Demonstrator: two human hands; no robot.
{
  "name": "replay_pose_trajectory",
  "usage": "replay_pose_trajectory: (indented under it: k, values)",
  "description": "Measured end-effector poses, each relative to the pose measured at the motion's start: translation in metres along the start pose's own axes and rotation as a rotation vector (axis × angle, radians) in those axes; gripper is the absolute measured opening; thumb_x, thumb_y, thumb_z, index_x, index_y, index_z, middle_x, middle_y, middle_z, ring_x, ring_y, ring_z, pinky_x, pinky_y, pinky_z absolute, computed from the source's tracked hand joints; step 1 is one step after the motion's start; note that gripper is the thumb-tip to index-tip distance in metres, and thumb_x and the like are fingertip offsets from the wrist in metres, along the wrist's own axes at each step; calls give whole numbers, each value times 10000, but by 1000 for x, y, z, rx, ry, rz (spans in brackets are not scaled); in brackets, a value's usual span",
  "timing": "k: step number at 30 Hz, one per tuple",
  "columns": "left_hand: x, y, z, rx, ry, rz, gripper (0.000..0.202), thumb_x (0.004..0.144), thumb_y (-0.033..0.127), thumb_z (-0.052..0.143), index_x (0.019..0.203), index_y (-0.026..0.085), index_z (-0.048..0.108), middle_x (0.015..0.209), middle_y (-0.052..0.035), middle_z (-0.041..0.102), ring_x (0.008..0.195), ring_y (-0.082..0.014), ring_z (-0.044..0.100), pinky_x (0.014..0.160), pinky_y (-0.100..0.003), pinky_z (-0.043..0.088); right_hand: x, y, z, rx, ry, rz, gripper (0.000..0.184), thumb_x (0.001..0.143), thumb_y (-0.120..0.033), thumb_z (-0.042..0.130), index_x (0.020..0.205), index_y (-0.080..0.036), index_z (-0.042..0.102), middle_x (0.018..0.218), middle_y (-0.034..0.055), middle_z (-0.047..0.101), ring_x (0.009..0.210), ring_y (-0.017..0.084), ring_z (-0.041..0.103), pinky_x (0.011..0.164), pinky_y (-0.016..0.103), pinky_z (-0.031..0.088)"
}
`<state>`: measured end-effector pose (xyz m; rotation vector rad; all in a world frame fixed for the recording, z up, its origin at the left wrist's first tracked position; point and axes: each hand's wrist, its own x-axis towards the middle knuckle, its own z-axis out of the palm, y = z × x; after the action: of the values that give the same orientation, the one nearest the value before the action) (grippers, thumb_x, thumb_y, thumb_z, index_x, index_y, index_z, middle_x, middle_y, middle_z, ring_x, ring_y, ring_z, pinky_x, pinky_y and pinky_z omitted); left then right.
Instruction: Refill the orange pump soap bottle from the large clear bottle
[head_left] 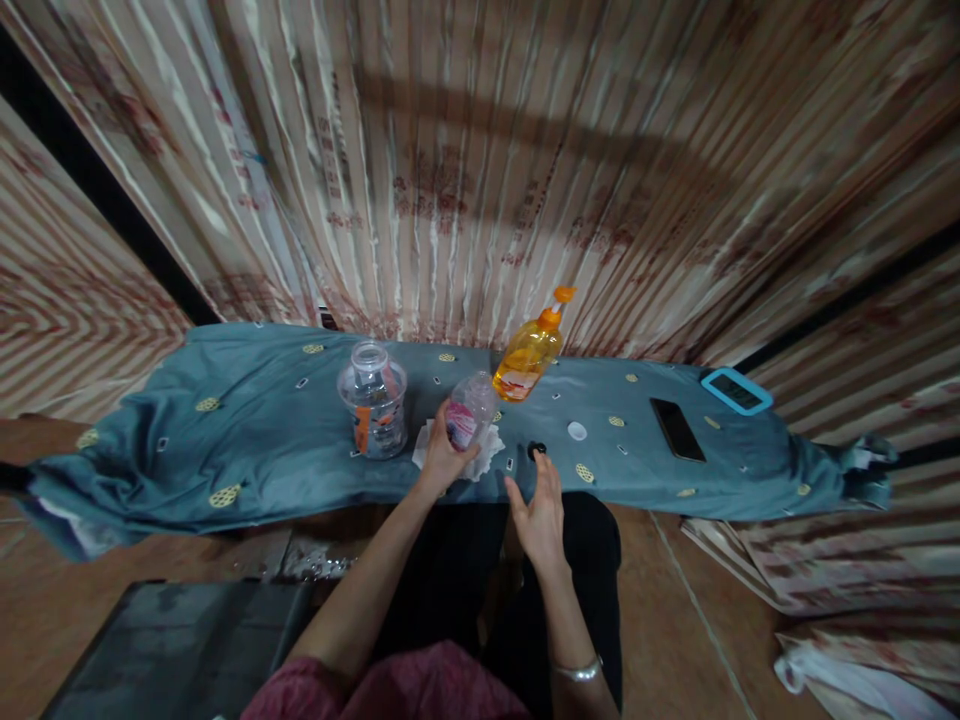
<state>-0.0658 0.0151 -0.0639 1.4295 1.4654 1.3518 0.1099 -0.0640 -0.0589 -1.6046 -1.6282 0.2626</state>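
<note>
My left hand (444, 458) is wrapped round a clear plastic bottle (472, 408) with a pink and white label, tilted to the right. Under it a crumpled white tissue (491, 455) lies on the cloth. My right hand (541, 505) is at the table's near edge, thumb and fingers apart, its fingertips close by a small black object (535, 450) whose kind I cannot make out. Whether they touch it is unclear. Just beyond the clear bottle stands a pump bottle (529, 355) of orange-yellow liquid. To the right of the black object is a small white disc (577, 430).
On the left stands a clear plastic tub (381, 430) with another clear container in its top. A dark phone (677, 430) and a blue-framed digital clock (736, 391) lie to the right. Blue-green patterned cloth (277, 430) covers the narrow table, with a curtain (450, 200) behind it.
</note>
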Motion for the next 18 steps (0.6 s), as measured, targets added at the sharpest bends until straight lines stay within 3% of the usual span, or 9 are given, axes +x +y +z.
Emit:
replay_pose_trajectory:
  k: [5,10,12,15,18]
  values:
    - [0,-5,-2,16,17,6,1021,580,194,812,1485,208,339,1535,-160,477,1415,-319,482,1199,-522,353,3,-9,2,44,2,-9,725,975,-569,461,1414,7,484,1446,303,528,1391,384,462,1142,579,381]
    - [-11,5,-12,41,-19,24,1040,575,251,830,1493,176,346,1561,-197,443,1444,-348,446,1210,-536,340,3,-14,6,78,-7,-1,770,966,-598,448,1385,45,516,1414,312,557,1364,403,494,1137,578,393]
    - [-25,13,-21,47,-15,54,957,632,283,806,1480,171,378,1558,-194,450,1450,-342,439,1218,-528,334,0,-15,6,90,-12,9,790,963,-610,446,1385,54,516,1416,313,557,1365,407,495,1141,576,393]
    - [-52,24,-45,55,5,68,627,814,347,646,1393,155,497,1500,-175,531,1428,-311,475,1207,-499,362,-5,-19,2,107,-19,29,798,962,-618,446,1387,54,514,1417,312,558,1356,405,507,1142,581,393]
    - [-74,30,-78,78,-13,-6,341,930,424,465,1016,195,703,1089,-97,760,1095,-273,697,1039,-445,512,-12,-23,-3,127,-34,47,794,961,-620,452,1387,47,517,1415,312,560,1351,408,515,1139,596,392]
